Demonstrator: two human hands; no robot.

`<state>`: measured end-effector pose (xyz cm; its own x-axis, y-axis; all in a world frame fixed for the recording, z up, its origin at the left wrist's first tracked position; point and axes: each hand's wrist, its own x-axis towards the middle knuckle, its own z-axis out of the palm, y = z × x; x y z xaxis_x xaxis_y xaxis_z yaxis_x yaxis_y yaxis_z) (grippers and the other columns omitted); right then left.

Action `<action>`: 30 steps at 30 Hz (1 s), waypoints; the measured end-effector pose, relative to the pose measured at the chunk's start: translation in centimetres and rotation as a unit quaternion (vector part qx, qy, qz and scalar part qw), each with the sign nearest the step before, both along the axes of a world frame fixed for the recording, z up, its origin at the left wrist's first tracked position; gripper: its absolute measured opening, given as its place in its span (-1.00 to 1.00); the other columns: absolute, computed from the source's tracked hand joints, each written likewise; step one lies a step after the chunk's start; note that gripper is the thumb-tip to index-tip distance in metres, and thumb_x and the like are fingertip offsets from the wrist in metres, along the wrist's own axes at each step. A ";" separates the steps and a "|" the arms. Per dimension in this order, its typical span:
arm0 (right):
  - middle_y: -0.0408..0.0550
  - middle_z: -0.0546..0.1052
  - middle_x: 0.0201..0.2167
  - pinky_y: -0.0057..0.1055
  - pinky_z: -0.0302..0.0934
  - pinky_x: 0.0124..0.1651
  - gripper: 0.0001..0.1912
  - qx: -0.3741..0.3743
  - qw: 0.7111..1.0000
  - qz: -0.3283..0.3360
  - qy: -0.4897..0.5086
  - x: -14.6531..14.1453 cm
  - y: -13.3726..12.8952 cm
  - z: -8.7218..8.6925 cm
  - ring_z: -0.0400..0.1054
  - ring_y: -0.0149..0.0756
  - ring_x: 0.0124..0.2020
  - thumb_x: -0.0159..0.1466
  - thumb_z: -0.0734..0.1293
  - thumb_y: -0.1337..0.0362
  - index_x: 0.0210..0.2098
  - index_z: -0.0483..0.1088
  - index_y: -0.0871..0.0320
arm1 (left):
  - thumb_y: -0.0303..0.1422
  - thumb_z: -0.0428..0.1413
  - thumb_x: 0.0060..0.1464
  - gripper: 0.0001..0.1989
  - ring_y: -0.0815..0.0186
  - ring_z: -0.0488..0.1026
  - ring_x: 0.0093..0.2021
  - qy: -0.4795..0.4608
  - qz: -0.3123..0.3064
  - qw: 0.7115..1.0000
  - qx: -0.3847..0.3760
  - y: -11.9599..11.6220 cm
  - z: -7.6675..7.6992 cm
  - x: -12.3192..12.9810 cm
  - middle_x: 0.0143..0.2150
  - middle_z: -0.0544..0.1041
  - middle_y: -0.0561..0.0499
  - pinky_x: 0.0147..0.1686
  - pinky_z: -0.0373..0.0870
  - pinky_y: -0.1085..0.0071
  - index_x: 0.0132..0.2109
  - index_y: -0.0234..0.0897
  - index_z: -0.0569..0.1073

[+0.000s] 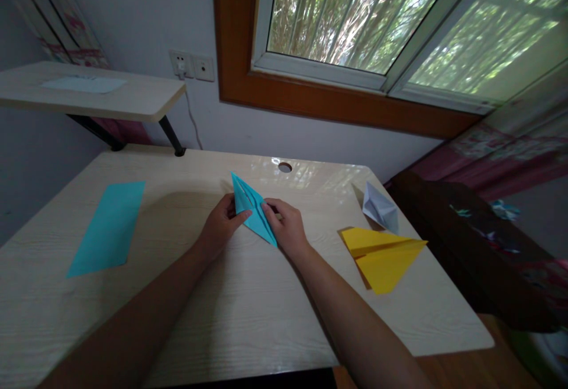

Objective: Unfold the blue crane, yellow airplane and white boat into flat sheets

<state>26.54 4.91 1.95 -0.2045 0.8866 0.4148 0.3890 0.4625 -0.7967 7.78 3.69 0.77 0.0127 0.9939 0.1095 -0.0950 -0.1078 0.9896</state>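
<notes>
A folded piece of blue paper, pointed at its far and near ends, is held between both hands over the middle of the desk. Fold lines run along its length. My left hand grips its left edge, thumb on top and fingers tucked behind. On the right edge, my right hand pinches the paper with the thumb near the central fold; some of its fingertips are hidden.
A flat blue sheet lies on the desk at left. To the right are a yellow paper plane and a white folded paper boat. A raised shelf stands at the back left, and a cable hole sits near the back edge.
</notes>
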 end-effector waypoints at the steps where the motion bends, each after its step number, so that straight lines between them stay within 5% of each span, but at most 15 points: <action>1: -0.05 0.63 -0.20 -0.30 0.33 -0.14 -0.76 -0.011 1.000 -0.004 0.014 0.0 0.0 -0.1 0.49 -0.21 -0.22 0.39 0.29 0.09 -0.13 0.55 0.04 | -0.21 0.33 -0.03 -0.55 0.11 0.55 -0.03 -0.002 -0.001 1.000 -0.004 0.0 -0.1 0.0 -0.05 0.60 -0.07 0.01 0.46 0.17 -0.02 -0.24 0.42; 10: -0.16 0.52 -0.38 -0.41 0.24 -0.31 -0.69 -0.131 0.980 0.002 0.149 -0.1 0.6 -1.1 0.35 -0.31 -0.37 0.30 0.35 -0.02 -0.21 0.50 0.10 | -0.13 0.31 -0.04 -0.60 0.14 0.54 -0.15 -0.006 -0.012 0.999 -0.031 -0.3 0.8 0.2 -0.17 0.61 -0.03 -0.09 0.46 0.22 -0.12 -0.25 0.47; 16: -0.17 0.47 -0.42 -0.43 0.19 -0.32 -0.70 -0.160 0.974 0.016 0.161 -0.1 0.8 -1.0 0.29 -0.32 -0.39 0.29 0.35 -0.01 -0.26 0.47 0.09 | -0.15 0.24 0.11 -0.64 0.11 0.51 -0.02 -0.069 -0.062 0.995 -0.033 -0.7 0.5 0.0 -0.06 0.60 -0.08 0.01 0.40 0.24 -0.03 -0.26 0.50; 23: -0.18 0.44 -0.42 -0.43 0.17 -0.33 -0.70 -0.156 0.974 0.015 0.162 0.0 0.8 -1.1 0.28 -0.33 -0.39 0.31 0.32 -0.02 -0.25 0.45 0.09 | -0.25 0.33 0.03 -0.66 0.16 0.50 -0.02 -0.093 -0.111 0.989 -0.007 -0.9 0.6 0.0 -0.08 0.58 -0.04 -0.01 0.41 0.27 -0.07 -0.21 0.46; 30: -0.16 0.49 -0.40 -0.42 0.19 -0.29 -0.75 -0.081 0.994 0.033 0.060 -0.1 0.2 -0.5 0.34 -0.32 -0.36 0.38 0.27 0.06 -0.23 0.45 0.09 | -0.32 0.38 -0.04 -0.62 0.19 0.49 -0.04 -0.092 -0.115 0.989 -0.001 -0.7 0.0 -0.1 -0.10 0.54 -0.02 -0.05 0.43 0.27 -0.10 -0.20 0.42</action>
